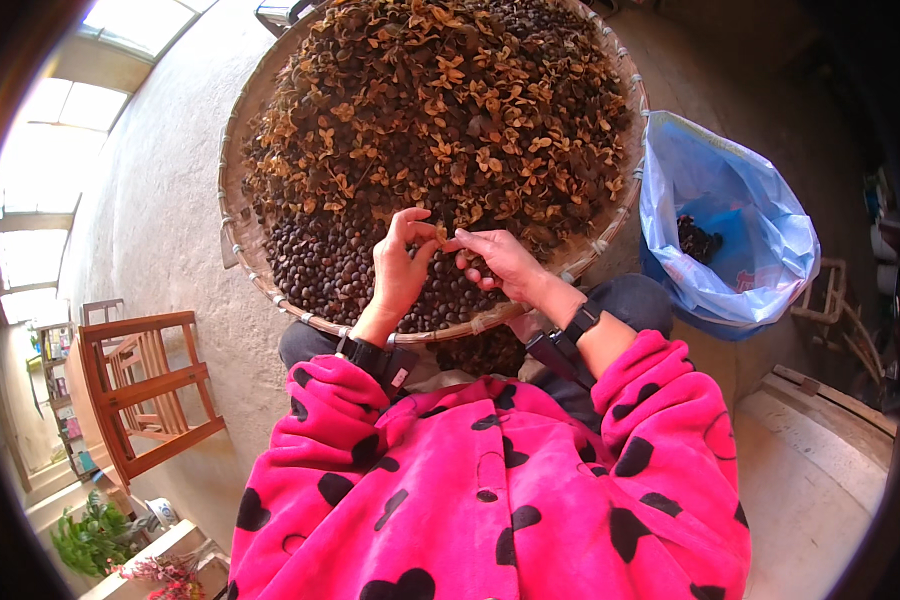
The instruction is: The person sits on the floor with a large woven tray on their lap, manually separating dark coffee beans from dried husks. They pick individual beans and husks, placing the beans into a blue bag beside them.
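Note:
In front of me a large round woven bamboo tray (237, 225) rests over my knees. Dried, split brown husks (450, 97) are heaped over its far and middle part, and dark round seeds (322, 259) lie loose along the near left. Above the seeds, near the tray's front rim, my left hand (401, 266) pinches a small dried husk (441, 235) between thumb and forefinger. My right hand (502, 262) meets it from the other side, thumb and forefinger at the same husk. Its other fingers curl inward, and something brownish under them is partly hidden.
Right of the tray stands an open blue plastic bag (727, 225) with a little dark material (697, 238) at the bottom. A wooden rack (150, 390) stands on the concrete floor (165, 187) at left. Potted green leaves (90, 536) are at lower left. Black bands circle both wrists.

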A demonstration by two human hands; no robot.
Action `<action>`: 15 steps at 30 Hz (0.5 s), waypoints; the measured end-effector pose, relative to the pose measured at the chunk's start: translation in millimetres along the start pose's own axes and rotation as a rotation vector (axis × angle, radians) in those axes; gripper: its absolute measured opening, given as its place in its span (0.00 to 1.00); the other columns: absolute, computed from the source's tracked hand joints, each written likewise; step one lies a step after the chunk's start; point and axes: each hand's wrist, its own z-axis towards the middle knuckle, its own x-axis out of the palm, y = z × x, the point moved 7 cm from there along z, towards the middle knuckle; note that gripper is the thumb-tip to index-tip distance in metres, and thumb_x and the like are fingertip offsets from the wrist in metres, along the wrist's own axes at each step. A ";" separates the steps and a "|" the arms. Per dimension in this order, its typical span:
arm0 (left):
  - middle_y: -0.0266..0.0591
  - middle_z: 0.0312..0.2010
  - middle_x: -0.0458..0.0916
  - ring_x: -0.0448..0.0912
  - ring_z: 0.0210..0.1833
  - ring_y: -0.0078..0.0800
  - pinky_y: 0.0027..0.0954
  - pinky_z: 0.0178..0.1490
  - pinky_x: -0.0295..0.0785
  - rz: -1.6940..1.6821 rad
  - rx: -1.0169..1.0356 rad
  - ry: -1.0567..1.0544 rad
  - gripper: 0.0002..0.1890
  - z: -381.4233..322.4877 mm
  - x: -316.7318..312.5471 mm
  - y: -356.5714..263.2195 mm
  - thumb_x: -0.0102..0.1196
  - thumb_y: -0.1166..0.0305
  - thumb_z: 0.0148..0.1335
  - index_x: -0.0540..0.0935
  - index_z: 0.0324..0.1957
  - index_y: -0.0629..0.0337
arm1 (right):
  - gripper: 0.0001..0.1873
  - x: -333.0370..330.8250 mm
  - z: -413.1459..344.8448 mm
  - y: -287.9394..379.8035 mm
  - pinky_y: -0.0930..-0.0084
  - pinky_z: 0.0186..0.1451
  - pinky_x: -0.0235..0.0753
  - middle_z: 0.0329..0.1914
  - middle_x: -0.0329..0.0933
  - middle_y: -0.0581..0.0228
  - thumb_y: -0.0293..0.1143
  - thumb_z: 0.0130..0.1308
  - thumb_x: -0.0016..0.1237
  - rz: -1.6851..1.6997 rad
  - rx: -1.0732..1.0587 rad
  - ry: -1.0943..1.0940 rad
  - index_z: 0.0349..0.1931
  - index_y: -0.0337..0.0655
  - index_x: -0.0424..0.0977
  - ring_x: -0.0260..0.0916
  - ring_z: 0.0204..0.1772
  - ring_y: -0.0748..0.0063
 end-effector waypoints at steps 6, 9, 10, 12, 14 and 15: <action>0.42 0.33 0.85 0.84 0.36 0.26 0.26 0.41 0.77 -0.029 0.128 0.085 0.12 4.0 10.0 -13.2 0.61 0.82 0.56 0.83 0.43 0.63 | 0.14 5.1 -5.1 4.6 0.89 0.19 0.59 0.29 0.74 0.73 0.42 0.71 0.50 0.054 -0.040 0.053 0.43 0.41 0.78 0.67 0.25 0.84; 0.42 0.37 0.84 0.82 0.40 0.32 0.30 0.43 0.77 -0.006 -0.058 -0.192 0.10 35.0 -12.7 19.8 0.60 0.80 0.57 0.82 0.43 0.64 | 0.10 -0.8 -5.6 4.8 0.89 0.20 0.60 0.29 0.74 0.73 0.37 0.70 0.51 0.084 -0.026 0.006 0.43 0.41 0.79 0.69 0.27 0.84; 0.43 0.38 0.83 0.80 0.42 0.36 0.33 0.46 0.75 0.171 -0.007 -0.210 0.10 43.5 -15.6 22.2 0.61 0.78 0.56 0.82 0.42 0.64 | 0.09 -2.2 -5.3 3.9 0.89 0.21 0.60 0.29 0.74 0.73 0.35 0.69 0.51 0.105 -0.007 -0.005 0.43 0.41 0.79 0.70 0.28 0.84; 0.45 0.39 0.79 0.73 0.47 0.44 0.41 0.51 0.70 0.454 0.056 -0.186 0.13 55.1 -13.2 28.4 0.63 0.74 0.54 0.81 0.42 0.62 | 0.08 -4.8 -4.5 3.2 0.89 0.22 0.61 0.29 0.74 0.74 0.32 0.69 0.51 0.135 0.014 -0.022 0.44 0.40 0.79 0.70 0.29 0.85; 0.44 0.38 0.79 0.74 0.46 0.44 0.40 0.50 0.71 0.503 0.079 -0.172 0.12 59.5 -11.2 33.3 0.63 0.74 0.54 0.82 0.41 0.61 | 0.09 -4.7 -3.5 3.8 0.88 0.24 0.62 0.29 0.74 0.75 0.31 0.68 0.51 0.163 0.013 -0.003 0.45 0.40 0.79 0.70 0.29 0.85; 0.44 0.37 0.79 0.74 0.46 0.44 0.40 0.50 0.71 0.527 0.088 -0.165 0.11 58.2 -10.2 33.1 0.64 0.74 0.54 0.82 0.41 0.61 | 0.09 -6.5 -3.3 3.7 0.89 0.23 0.61 0.29 0.73 0.75 0.33 0.69 0.52 0.164 0.009 -0.019 0.45 0.40 0.79 0.69 0.29 0.86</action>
